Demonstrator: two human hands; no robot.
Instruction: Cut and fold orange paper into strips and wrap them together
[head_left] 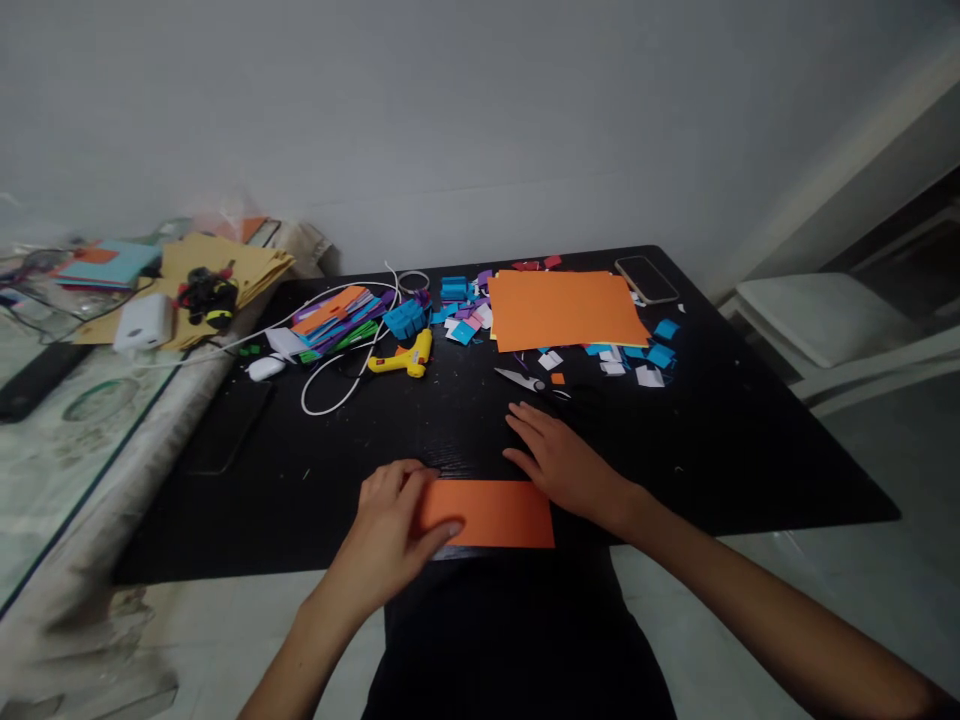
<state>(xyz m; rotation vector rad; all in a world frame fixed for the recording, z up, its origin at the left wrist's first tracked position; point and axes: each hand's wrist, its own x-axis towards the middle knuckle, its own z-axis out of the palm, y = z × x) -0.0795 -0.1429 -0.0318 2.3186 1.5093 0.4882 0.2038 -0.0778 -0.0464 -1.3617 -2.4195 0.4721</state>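
Observation:
An orange paper strip (495, 513) lies flat along the front edge of the black table. My left hand (390, 525) holds its left end, with the thumb on top and the fingers curled near the far edge. My right hand (562, 460) is open over the strip's far right corner, fingers stretched towards the scissors, with nothing held. Just beyond those fingers lie scissors (521, 379), blades pointing left; their dark handles are hard to make out against the table.
Orange sheets (566, 310) are stacked at the back, with blue and white paper scraps (660, 355) around them. Left of these are a yellow glue gun (405, 358), a white cable (319, 410) and coloured strips (337, 318). A phone (646, 279) lies back right.

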